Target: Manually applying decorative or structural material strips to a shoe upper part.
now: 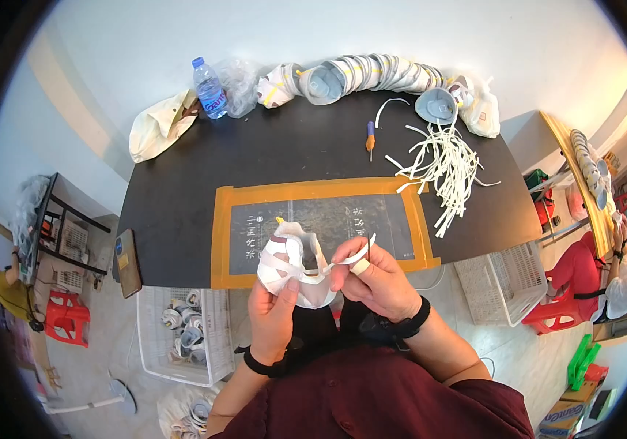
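Observation:
A small white shoe upper (pixel 278 256) with pinkish-brown patches and a yellow tab is held above the front of the table. My left hand (pixel 273 311) is closed around its near left side, thumb on the outside. At its right edge, my right hand (pixel 379 282) pinches a flat white lace (pixel 357 256), whose end sticks up past the fingers. The lace runs to the upper's opening. A thin dark rod shows by my right fingers; what it belongs to is hidden. A pale band wraps one right finger.
Orange tape frames a clear sheet (pixel 313 192) on the dark table (pixel 269 157). Behind lie an awl-like tool (pixel 370 139), a pile of white laces (pixel 445 168), a row of nested shoe uppers (pixel 379 72) and a water bottle (pixel 209 89). Crates (pixel 182 366) stand below; people sit at both sides.

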